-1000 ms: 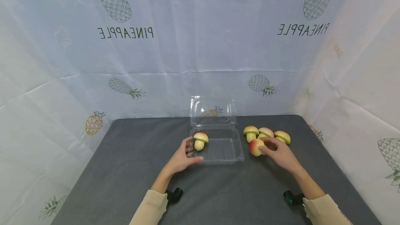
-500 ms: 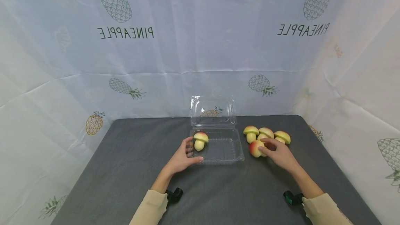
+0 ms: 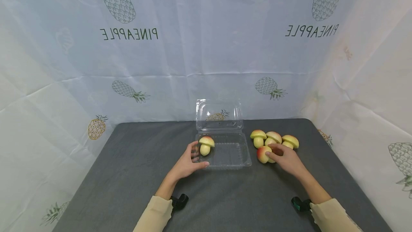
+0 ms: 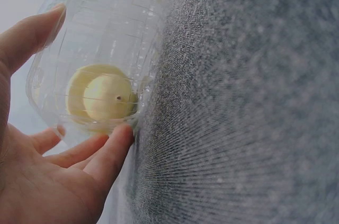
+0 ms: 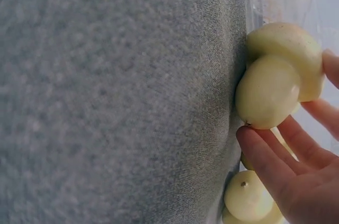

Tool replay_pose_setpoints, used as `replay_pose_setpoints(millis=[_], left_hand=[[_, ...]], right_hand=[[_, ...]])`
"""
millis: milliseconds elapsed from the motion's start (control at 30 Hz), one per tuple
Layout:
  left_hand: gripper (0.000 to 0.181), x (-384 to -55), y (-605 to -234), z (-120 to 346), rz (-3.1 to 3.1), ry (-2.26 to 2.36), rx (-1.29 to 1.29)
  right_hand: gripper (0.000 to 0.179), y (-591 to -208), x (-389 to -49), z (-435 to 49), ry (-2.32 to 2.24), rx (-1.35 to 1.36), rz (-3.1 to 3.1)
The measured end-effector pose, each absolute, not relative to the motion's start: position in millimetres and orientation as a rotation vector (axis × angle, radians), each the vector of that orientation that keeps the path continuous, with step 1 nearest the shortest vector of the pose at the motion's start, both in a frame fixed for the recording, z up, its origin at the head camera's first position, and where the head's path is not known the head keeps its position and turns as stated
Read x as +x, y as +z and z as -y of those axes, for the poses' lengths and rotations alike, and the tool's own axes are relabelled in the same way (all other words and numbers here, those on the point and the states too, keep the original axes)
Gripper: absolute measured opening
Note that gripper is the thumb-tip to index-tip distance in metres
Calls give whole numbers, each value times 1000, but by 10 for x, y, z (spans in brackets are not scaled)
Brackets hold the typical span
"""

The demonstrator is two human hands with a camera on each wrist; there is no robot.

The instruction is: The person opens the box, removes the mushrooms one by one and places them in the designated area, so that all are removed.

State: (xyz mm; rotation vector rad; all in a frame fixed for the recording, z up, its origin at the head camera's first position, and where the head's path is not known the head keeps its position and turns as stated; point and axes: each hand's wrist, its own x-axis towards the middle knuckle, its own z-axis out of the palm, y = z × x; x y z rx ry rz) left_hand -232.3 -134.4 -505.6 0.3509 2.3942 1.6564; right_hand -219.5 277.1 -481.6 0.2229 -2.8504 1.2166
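In the head view, a clear plastic clamshell container (image 3: 225, 155) lies open, its lid (image 3: 219, 115) standing up at the back. One toy mushroom (image 3: 206, 146), yellow with a reddish cap top, is in its left part. My left hand (image 3: 186, 162) holds the container at the left front corner, thumb on the front rim and fingers (image 4: 119, 144) against the left side. To the right of the container, my right hand (image 3: 288, 158) pinches a second mushroom (image 3: 263, 154) by thumb and fingers. In the right wrist view, this mushroom's pale stem (image 5: 267, 91) sits low over the cloth.
Behind the right hand stand three more mushrooms, one at left (image 3: 258, 139), one in the middle (image 3: 273, 137) and one at right (image 3: 290, 141), close together. The table (image 3: 145, 160) has a dark grey cloth. A pineapple-print curtain (image 3: 177, 46) hangs behind and at both sides.
The mushroom in my right hand has come down slightly, nearer to me, and tilted a little. My left hand and the container have stayed in place.
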Motion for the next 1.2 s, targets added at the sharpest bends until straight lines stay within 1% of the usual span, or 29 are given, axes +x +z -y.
replay_pose_setpoints(millis=[300, 700, 933, 1200], left_hand=[[100, -2325, -5049, 1344, -2399, 1649, 341], [100, -2333, -5059, 1333, -2407, 1638, 333], [100, -2333, -5055, 1331, -2408, 1638, 334], [100, -2333, -5056, 1328, -2406, 1644, 339]], right_hand=[[61, -4825, -2242, -2765, 1141, 196, 2863], [62, -4815, -2237, -2770, 1121, 177, 2881], [58, -4817, -2230, -2792, 1129, 217, 2868], [60, -4770, -2207, -2803, 1094, 266, 2842]])
